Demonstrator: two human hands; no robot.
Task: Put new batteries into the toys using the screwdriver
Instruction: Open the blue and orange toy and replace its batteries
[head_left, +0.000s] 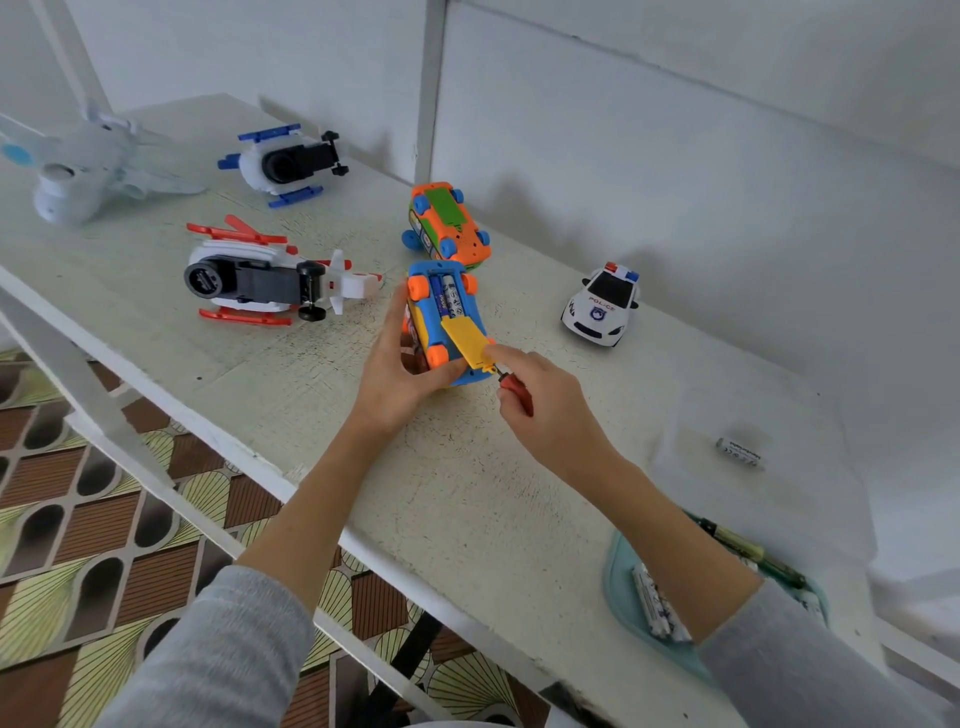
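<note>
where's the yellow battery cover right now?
In the head view, the yellow cover lies askew on the upturned blue toy car at table centre, which the left hand grips; the right hand, holding the screwdriver, touches its near end.

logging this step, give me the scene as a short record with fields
left hand: left hand grips the blue toy car, held underside up
right hand: right hand holds the red-handled screwdriver, forefinger on the yellow cover
battery bay: open, batteries inside
cover: askew, not seated
other toys: orange car, police car, two helicopters
spare battery: near the right edge
</note>
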